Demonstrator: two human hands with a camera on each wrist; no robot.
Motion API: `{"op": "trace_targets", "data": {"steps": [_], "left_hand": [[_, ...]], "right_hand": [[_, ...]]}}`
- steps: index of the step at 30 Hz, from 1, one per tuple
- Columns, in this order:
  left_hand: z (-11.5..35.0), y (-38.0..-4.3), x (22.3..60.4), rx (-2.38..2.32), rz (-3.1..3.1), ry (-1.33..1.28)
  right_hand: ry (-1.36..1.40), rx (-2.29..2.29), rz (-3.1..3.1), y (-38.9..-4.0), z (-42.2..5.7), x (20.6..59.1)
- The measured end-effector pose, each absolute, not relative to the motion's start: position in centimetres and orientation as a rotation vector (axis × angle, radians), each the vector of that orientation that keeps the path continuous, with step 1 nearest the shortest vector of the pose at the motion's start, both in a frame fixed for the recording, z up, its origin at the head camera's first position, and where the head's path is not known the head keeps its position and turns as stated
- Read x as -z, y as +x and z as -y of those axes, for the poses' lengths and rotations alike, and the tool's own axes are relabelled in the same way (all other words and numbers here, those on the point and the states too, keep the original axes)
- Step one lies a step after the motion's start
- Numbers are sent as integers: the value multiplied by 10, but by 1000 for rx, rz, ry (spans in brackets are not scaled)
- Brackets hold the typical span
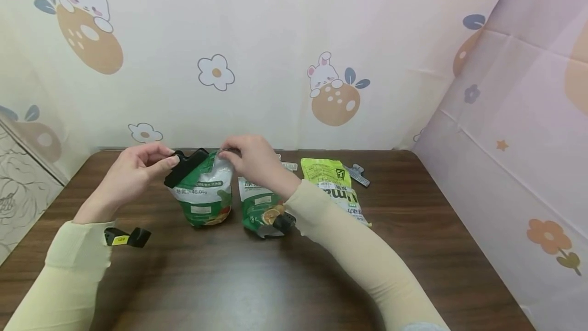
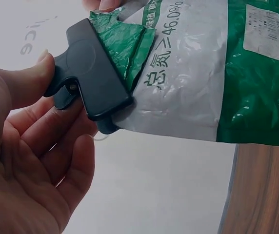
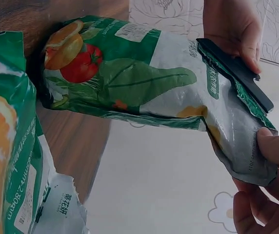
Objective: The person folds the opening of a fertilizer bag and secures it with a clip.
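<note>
A green and white fertilizer bag (image 1: 202, 209) printed with vegetables stands upright on the table at left of centre. My left hand (image 1: 126, 175) pinches the handles of a wide black bag clip (image 2: 98, 73) between thumb and fingers. The long jaw of the clip lies slantwise along the folded-over green top of the bag, at its left corner. With thumb and fingers, my right hand (image 1: 257, 160) pinches the other top corner, a silvery flap (image 3: 239, 146) that bends away from the fold in the right wrist view.
Just right of this bag is a second green and white bag (image 1: 254, 207) with orange slices, partly behind my right wrist. Farther right a yellow-green bag (image 1: 323, 170) lies on the table (image 1: 413, 229), with a grey clip (image 1: 359, 175) beside it. A patterned curtain (image 1: 271, 55) hangs behind.
</note>
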State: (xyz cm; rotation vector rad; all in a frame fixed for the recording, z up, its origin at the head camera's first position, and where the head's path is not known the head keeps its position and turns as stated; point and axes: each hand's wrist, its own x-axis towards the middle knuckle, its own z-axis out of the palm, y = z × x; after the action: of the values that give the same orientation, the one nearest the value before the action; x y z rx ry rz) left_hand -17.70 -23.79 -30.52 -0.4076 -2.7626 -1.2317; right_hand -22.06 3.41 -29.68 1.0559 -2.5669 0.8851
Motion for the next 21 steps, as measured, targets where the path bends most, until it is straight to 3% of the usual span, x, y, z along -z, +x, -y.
{"op": "trace_targets", "data": {"steps": [21], "left_hand": [[215,-174,301,1065,2768,-460]], "right_hand": [[1028,-914,2540,-218,-34,300]]}}
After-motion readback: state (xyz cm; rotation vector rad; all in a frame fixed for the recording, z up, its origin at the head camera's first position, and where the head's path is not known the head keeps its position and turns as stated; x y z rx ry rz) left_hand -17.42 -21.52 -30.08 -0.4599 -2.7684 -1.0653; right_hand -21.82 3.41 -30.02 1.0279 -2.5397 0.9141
